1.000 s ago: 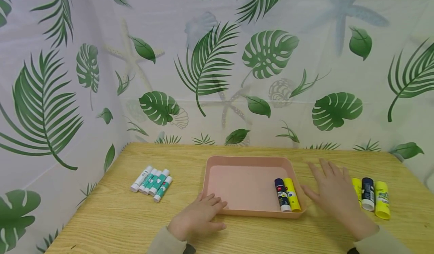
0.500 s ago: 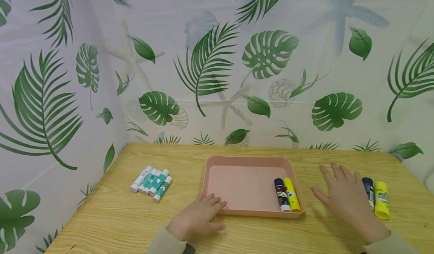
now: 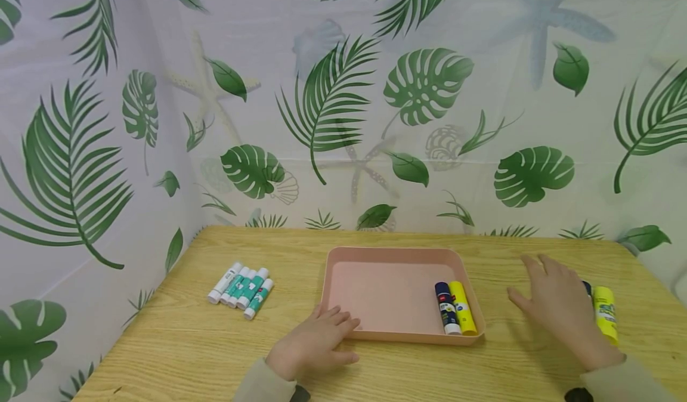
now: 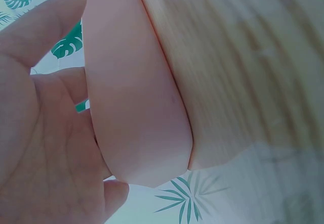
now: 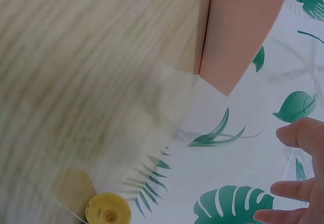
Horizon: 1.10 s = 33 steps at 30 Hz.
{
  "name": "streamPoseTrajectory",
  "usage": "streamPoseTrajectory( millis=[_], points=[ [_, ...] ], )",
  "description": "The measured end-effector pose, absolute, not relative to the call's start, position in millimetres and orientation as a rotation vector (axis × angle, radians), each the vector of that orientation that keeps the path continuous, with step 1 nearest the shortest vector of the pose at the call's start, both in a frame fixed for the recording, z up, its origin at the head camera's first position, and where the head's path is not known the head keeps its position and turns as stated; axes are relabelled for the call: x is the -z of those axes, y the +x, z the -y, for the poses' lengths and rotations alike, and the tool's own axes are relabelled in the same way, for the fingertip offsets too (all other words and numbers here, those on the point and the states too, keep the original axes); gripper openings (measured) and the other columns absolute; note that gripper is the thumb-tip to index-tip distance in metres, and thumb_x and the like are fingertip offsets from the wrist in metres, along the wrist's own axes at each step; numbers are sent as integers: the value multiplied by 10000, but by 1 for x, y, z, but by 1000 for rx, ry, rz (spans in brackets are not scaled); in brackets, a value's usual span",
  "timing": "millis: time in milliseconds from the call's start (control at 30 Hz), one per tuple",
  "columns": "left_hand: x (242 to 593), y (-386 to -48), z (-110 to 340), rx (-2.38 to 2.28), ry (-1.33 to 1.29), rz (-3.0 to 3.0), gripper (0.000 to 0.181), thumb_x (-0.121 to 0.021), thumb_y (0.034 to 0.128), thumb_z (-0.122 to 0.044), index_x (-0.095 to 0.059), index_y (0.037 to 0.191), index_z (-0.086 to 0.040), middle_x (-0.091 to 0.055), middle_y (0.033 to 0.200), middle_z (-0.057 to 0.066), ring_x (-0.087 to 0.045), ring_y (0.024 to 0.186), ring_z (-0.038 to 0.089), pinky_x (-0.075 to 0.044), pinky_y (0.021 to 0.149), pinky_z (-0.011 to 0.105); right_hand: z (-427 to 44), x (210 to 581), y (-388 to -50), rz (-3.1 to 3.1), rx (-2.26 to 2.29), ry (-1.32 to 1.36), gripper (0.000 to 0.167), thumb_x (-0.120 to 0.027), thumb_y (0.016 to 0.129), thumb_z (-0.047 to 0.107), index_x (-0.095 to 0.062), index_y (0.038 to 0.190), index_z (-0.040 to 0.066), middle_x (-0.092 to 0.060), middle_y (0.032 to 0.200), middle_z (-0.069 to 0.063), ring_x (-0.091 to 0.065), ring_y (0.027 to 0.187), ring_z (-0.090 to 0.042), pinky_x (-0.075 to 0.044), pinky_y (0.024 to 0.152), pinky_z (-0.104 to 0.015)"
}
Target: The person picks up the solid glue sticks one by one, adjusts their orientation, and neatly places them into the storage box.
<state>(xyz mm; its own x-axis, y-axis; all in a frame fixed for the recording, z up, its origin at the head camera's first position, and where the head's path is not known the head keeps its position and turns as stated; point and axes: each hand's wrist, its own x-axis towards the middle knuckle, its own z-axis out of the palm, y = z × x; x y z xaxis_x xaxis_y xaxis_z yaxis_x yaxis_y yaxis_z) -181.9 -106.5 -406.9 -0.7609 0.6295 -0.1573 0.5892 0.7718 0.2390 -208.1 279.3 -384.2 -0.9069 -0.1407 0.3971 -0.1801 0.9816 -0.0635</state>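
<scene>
My left hand (image 3: 313, 339) rests with straight fingers over the near left corner of a pink tray (image 3: 376, 334). The left wrist view has the palm beside the tray's outer wall (image 4: 139, 92). Inside the tray, at its right end, a navy glue stick (image 3: 448, 309) and a yellow glue stick (image 3: 463, 309) lie side by side. My right hand (image 3: 560, 306) is above the table right of the tray, fingers spread, holding nothing. It partly hides another navy glue stick (image 3: 587, 287) beside a big yellow glue stick (image 3: 605, 312). A round yellow end (image 5: 108, 209) shows in the right wrist view.
At the left of the wooden table (image 3: 177, 342) lies a group of several white and teal glue sticks (image 3: 244, 288). Behind the table hangs a leaf-patterned cloth (image 3: 343, 104).
My right hand has moved to the right, away from the tray, and now covers more of the glue sticks there. The left hand and the tray have stayed in place.
</scene>
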Motion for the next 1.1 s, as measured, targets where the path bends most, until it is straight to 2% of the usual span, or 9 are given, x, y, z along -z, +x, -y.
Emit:
streamPoseTrajectory(
  millis=[200, 567, 700, 800, 900, 933, 1000, 1100],
  points=[
    [406, -181, 105, -258, 946, -2738, 601, -469, 861, -493, -393, 1345, -146, -357, 1371, 72, -238, 1289, 237, -139, 1034, 474, -290, 381, -216, 2780, -234, 201, 632, -664, 735, 261, -441, 1152, -159, -421, 1084, -399, -436, 905, -534, -392, 684, -603],
    [407, -181, 106, -267, 960, -2739, 602, -470, 860, -494, -393, 1345, -147, -360, 1369, 75, -238, 1289, 239, -146, 1031, 479, -303, 365, -228, 3057, -365, 4, 769, -596, 793, 397, -346, 1197, -208, -413, 1120, -402, -460, 915, -519, -443, 552, -513],
    [408, -182, 106, -263, 957, -2735, 604, -464, 861, -498, -388, 1348, -149, -356, 1371, 72, -235, 1290, 237, -130, 1037, 468, -313, 361, -233, 3161, -380, -34, 791, -579, 801, 438, -351, 1183, -217, -426, 1110, -397, -504, 857, -484, -449, 536, -479],
    [407, -182, 107, -265, 953, -2728, 606, -458, 863, -501, -383, 1351, -149, -349, 1375, 71, -230, 1292, 235, -121, 1041, 462, -322, 358, -236, 3235, -422, -65, 644, -559, 819, 423, -461, 1046, -173, -530, 888, -313, -538, 688, -358, -433, 494, -407],
    [407, -183, 107, -266, 949, -2724, 605, -459, 864, -498, -384, 1350, -146, -349, 1375, 75, -231, 1291, 238, -123, 1040, 464, -329, 359, -239, 3279, -476, -87, 486, -545, 832, 404, -497, 827, -79, -483, 674, -138, -462, 576, -221, -371, 461, -330],
    [407, -183, 107, -270, 947, -2722, 603, -461, 864, -496, -385, 1349, -146, -349, 1375, 76, -232, 1291, 239, -123, 1039, 464, -330, 359, -240, 3290, -491, -90, 450, -543, 834, 395, -491, 785, -50, -458, 648, -92, -440, 567, -203, -358, 461, -319],
    [408, -183, 107, -267, 947, -2726, 599, -464, 864, -492, -388, 1347, -145, -351, 1373, 77, -234, 1290, 240, -126, 1039, 465, -332, 360, -241, 3311, -502, -99, 434, -540, 834, 388, -497, 772, -40, -467, 658, -104, -449, 579, -210, -365, 469, -327],
    [408, -183, 107, -264, 953, -2730, 596, -467, 863, -489, -391, 1346, -146, -355, 1371, 75, -237, 1289, 240, -129, 1038, 466, -335, 359, -244, 3335, -493, -114, 506, -550, 827, 385, -510, 887, -116, -530, 773, -200, -503, 648, -256, -409, 494, -372]
  ],
)
